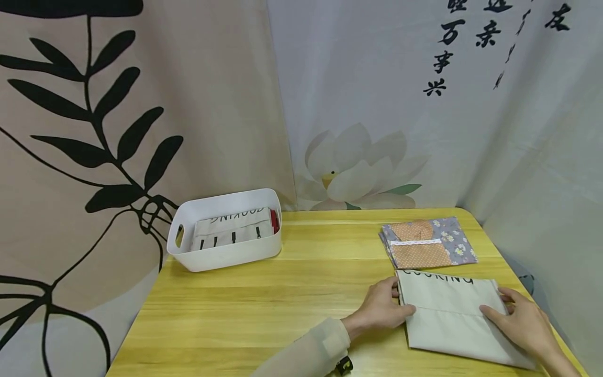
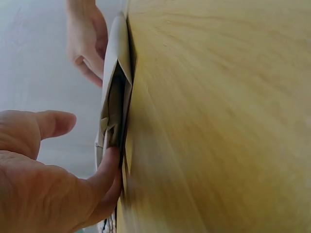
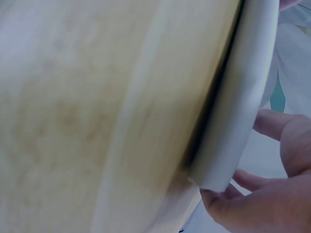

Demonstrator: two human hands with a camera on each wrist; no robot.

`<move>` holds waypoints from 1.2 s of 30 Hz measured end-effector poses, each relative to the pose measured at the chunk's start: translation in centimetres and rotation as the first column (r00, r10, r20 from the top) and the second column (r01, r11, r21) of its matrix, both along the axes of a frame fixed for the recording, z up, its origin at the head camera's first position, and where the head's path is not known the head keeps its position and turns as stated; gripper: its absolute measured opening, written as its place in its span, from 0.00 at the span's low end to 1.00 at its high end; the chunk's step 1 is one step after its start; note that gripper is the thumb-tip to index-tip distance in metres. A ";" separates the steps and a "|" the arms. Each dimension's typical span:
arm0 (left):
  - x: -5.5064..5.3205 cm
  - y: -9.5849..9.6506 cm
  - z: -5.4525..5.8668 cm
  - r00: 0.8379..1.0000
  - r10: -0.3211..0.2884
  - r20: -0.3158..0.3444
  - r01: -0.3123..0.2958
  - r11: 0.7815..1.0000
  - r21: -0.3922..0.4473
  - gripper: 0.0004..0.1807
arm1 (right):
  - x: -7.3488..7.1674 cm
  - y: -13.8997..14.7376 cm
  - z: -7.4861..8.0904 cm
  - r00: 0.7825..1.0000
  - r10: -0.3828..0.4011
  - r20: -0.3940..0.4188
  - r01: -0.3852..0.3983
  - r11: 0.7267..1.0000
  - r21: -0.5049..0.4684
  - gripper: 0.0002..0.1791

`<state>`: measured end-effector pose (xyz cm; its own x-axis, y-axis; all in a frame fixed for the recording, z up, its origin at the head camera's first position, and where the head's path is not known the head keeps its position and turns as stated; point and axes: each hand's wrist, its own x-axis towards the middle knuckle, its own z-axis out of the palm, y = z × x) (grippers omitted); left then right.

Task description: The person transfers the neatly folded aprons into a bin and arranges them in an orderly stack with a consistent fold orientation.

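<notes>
A folded off-white cloth, apparently an apron (image 1: 452,314), lies flat near the table's right front, with dark COOKING lettering along its far edge. My left hand (image 1: 380,306) is at its left side. In the left wrist view the fingers (image 2: 109,170) touch the layered edge, while the thumb stands apart from the cloth. At the opposite side, my right hand (image 1: 525,319) pinches the apron's edge, thumb on top and fingers (image 3: 221,201) at the rim. The right fingertips are partly hidden by the cloth.
Just behind the apron lies a folded floral cloth (image 1: 421,254) with an orange dotted panel and lace trim. A white plastic basket (image 1: 231,259) at the back left holds another folded COOKING cloth (image 1: 226,230) and something red. Curtains hang behind the wooden table (image 1: 264,314).
</notes>
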<state>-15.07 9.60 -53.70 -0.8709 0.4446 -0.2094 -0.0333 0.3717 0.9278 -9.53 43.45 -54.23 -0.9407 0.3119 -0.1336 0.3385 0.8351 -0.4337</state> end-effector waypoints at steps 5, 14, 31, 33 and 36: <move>-0.2 0.1 -0.2 1.000 0.014 -0.006 -0.014 0.997 0.077 0.32 | -0.1 -0.1 0.1 0.998 -0.049 0.030 0.050 0.998 -0.032 0.55; -0.5 -0.1 -0.8 0.996 0.050 -0.071 -0.044 0.995 0.091 0.34 | 0.1 -0.1 0.1 0.999 -0.034 0.035 0.037 0.996 -0.086 0.49; -0.5 -1.4 -1.0 0.989 0.084 -0.123 -0.077 0.995 0.063 0.36 | 0.5 -0.3 0.3 0.990 0.028 -0.136 -0.042 0.994 -0.101 0.35; -0.5 -1.6 -0.9 0.989 0.085 -0.123 -0.076 0.994 0.072 0.36 | 0.5 -0.3 0.4 0.989 0.035 -0.140 -0.050 0.993 -0.105 0.35; -0.6 -1.9 -0.8 0.989 0.081 -0.121 -0.071 0.994 0.083 0.36 | 0.4 -0.3 0.5 0.987 0.082 -0.137 -0.095 0.991 -0.095 0.35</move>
<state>-15.70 7.68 -54.53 -0.9200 0.3866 -0.0647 0.0583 0.2983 0.9527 -9.08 43.11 -53.74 -0.9754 0.2179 -0.0321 0.1989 0.8089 -0.5533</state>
